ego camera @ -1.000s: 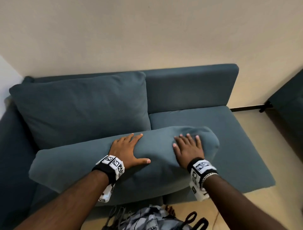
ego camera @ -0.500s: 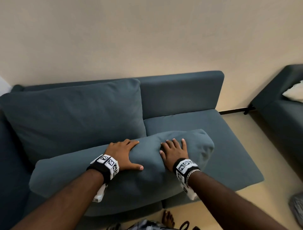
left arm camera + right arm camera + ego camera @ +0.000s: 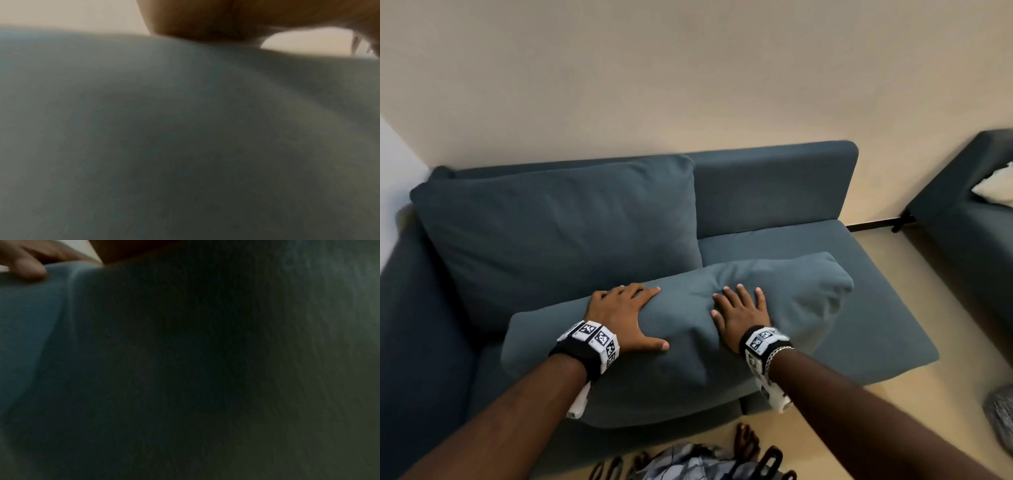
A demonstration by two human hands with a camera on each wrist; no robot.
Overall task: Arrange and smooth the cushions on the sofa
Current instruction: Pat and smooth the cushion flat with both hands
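A teal loose cushion [image 3: 688,363] lies flat across the seat of the teal sofa [image 3: 774,192], its front edge hanging over the seat edge. My left hand [image 3: 626,315] presses flat on its top near the middle, fingers spread and thumb out. My right hand [image 3: 739,308] rests palm-down on the cushion's right half, fingers straight. A second teal cushion [image 3: 558,233] leans upright against the backrest on the left. Both wrist views are filled with blurred cushion fabric [image 3: 185,129] [image 3: 41,321]; only the palm's underside [image 3: 226,19] and one fingertip [image 3: 30,270] show.
The right seat cushion [image 3: 859,301] is bare beside the loose cushion. Another dark sofa [image 3: 969,219] with a white pillow [image 3: 996,185] stands at the right. Beige floor [image 3: 945,394] runs between them. Patterned fabric [image 3: 688,462] lies at my feet.
The loose cushion has shifted to the right along the seat under my hands. My right hand moved closer to my left, denting the fabric between them. The camera view also swung.
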